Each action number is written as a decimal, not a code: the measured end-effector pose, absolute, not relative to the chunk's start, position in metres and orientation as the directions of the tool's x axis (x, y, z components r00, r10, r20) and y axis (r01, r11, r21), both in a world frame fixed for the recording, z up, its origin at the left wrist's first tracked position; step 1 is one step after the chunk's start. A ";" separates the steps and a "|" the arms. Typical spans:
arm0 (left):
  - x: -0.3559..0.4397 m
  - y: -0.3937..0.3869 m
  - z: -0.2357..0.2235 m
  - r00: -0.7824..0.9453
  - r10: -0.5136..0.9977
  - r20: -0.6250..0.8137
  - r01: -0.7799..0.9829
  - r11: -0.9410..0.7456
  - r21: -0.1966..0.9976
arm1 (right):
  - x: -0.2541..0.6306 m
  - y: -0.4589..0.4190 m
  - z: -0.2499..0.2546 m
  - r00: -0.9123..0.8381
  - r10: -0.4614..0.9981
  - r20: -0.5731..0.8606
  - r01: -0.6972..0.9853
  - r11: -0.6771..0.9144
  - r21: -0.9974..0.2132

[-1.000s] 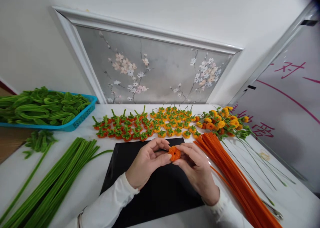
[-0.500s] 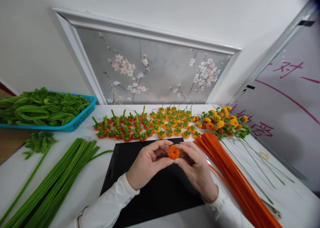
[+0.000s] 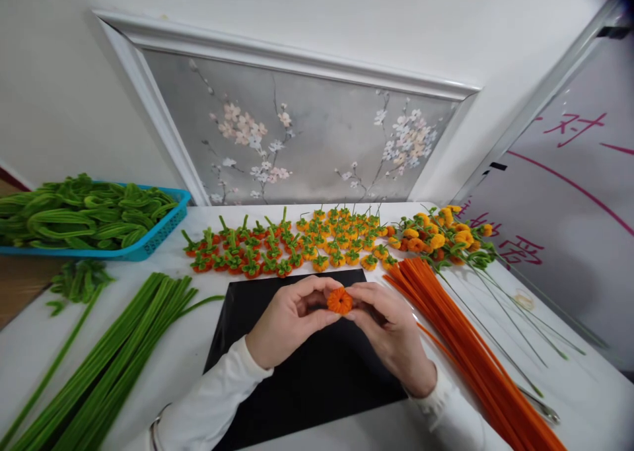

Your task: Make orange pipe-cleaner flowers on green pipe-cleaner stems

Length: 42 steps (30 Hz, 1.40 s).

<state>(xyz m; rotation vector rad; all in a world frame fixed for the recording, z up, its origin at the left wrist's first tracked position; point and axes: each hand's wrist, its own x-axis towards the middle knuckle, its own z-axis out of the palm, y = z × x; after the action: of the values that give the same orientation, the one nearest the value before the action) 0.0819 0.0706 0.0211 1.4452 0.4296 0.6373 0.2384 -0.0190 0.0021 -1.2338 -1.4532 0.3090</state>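
An orange pipe-cleaner pumpkin [image 3: 339, 301], small and round with ribs and a dark hole at its middle, is held up over a black mat [image 3: 317, 378]. My left hand [image 3: 292, 315] pinches its left side between thumb and fingers. From the other side, the thumb and fingertips of my right hand [image 3: 389, 329] press on it. The hole side faces me; its far side is hidden. Rows of finished orange pumpkins [image 3: 250, 266] and yellow ones [image 3: 337, 259] with green tops sit behind the mat.
Green pipe cleaners [image 3: 113, 352] lie at left, short green pieces [image 3: 82, 280] behind them. A blue basket [image 3: 163, 233] holds looped green ones. Orange pipe cleaners [image 3: 465, 352] lie right, beside stemmed yellow and orange flowers [image 3: 436, 240], thin green wires and a metal tool [image 3: 547, 411].
Both hands and the orange pumpkin stay nearly in place, with a slight shift to the left. The pumpkin is turned a little between the fingertips.
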 end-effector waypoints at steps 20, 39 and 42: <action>0.081 0.075 0.017 0.700 0.709 0.091 -0.153 0.024 0.988 | 0.230 -0.015 -0.008 0.275 0.805 0.525 0.341 0.429 -0.837; 0.082 0.076 0.010 0.668 0.740 0.081 -0.151 0.028 0.988 | 0.226 -0.009 -0.010 0.305 0.815 0.494 0.309 0.406 -0.860; 0.083 0.076 0.008 0.660 0.747 0.075 -0.142 0.026 0.990 | 0.228 -0.010 -0.010 0.314 0.817 0.483 0.332 0.382 -0.862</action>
<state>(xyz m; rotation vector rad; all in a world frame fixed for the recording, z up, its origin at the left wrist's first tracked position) 0.0829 0.0763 0.0083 1.3839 0.5546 0.7442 0.2280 -0.0096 -0.0104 -1.1954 -1.2689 0.4491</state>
